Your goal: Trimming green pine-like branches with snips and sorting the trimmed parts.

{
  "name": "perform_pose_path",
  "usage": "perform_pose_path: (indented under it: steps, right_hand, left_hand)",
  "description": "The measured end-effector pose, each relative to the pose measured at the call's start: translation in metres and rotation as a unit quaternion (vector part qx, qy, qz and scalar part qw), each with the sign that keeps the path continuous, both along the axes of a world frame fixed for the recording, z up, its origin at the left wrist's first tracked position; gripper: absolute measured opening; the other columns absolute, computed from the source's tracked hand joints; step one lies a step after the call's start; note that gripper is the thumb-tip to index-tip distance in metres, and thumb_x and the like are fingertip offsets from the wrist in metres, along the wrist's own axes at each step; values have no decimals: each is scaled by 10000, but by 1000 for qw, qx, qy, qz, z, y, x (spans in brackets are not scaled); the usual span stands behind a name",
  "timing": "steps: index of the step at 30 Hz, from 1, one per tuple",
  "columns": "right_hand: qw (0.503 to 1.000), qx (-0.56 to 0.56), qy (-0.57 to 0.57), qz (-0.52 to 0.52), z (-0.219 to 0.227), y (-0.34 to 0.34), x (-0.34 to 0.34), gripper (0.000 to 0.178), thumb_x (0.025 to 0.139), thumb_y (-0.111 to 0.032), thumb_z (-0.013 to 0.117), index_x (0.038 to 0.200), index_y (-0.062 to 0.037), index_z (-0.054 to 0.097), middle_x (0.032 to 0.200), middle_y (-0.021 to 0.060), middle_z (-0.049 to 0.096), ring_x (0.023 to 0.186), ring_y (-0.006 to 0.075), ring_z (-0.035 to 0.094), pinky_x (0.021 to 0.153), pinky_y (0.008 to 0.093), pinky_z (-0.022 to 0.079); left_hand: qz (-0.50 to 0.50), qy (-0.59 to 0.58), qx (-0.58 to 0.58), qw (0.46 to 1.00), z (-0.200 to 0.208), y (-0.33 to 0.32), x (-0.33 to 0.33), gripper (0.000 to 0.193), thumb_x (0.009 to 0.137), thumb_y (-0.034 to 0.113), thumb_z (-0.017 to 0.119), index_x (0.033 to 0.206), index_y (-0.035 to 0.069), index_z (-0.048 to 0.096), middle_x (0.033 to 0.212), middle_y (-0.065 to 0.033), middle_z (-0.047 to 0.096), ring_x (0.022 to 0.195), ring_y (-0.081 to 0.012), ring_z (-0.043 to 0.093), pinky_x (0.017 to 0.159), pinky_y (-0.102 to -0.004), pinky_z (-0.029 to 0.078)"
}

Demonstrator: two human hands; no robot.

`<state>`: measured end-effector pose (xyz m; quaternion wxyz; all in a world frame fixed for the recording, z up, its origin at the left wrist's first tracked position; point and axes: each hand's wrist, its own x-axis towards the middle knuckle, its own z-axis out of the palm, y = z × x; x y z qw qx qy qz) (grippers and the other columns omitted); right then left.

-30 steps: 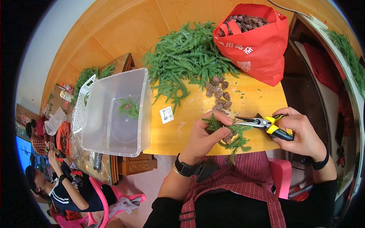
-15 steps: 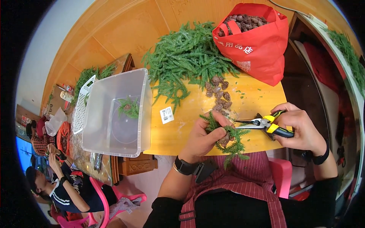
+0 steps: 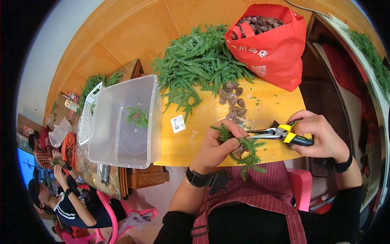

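Between its thumb and fingers, my left hand (image 3: 217, 146) grips a green artificial pine sprig (image 3: 251, 156) with a brown pine cone (image 3: 239, 151) in its middle. Yellow-and-black long-nose pliers (image 3: 284, 133) are held by the handles in my right hand (image 3: 319, 134). Their tips point left and reach the sprig's top beside my left thumb; the jaws look slightly parted. Whether they pinch a wire or stem is too small to tell. Just beyond my hands, several loose pine cones (image 3: 232, 99) lie on the yellow table (image 3: 183, 148).
A heap of green sprigs (image 3: 199, 61) covers the table's far side, beside a red bag (image 3: 270, 57) full of cones. At left stands a clear plastic bin (image 3: 122, 156) holding a finished-looking sprig with cone (image 3: 137, 116). A white label card (image 3: 177, 123) lies near it. Co-workers (image 3: 77, 207) sit farther left.
The pliers' tips have shifted slightly left and up against the sprig. My left hand keeps its grip, with the sprig barely turned.
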<state>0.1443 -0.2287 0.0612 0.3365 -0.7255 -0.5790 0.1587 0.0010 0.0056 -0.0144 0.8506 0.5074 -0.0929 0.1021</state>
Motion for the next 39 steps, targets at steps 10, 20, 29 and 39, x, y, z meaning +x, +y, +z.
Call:
perform_pose_path:
  steps: [10, 20, 29, 39]
  right_hand:
    - [999, 33, -38, -10, 0, 3, -6, 169, 604, -96, 721, 653, -37, 570, 707, 66, 588, 844, 279, 589, 680, 335, 469]
    - [996, 59, -52, -48, -2, 1, -12, 183, 606, -87, 731, 627, -44, 554, 661, 82, 569, 793, 259, 596, 645, 314, 468]
    - [987, 46, -90, -123, 5, 3, -26, 197, 622, -57, 704, 604, -35, 509, 571, 94, 483, 707, 287, 555, 695, 340, 475]
    - [992, 58, -75, -87, 5, 4, -15, 132, 639, -56, 677, 666, -19, 553, 612, 105, 533, 685, 288, 581, 847, 385, 459]
  left_hand:
    - [-49, 36, -72, 996, 3, 0, -3, 255, 818, 183, 663, 909, 40, 473, 894, -131, 573, 581, -114, 503, 446, -232, 431]
    - [-33, 30, 1, 999, 5, 3, -5, 223, 827, 147, 644, 929, 41, 476, 906, -135, 578, 625, -132, 535, 485, -234, 447]
    - [336, -241, 550, 725, 19, -4, 3, 216, 670, -36, 698, 858, 10, 602, 841, -133, 622, 750, -288, 613, 647, -342, 501]
    - [296, -103, 419, 852, 19, -14, -7, 346, 691, -29, 714, 1004, -1, 566, 996, -121, 609, 837, -212, 605, 713, -318, 500]
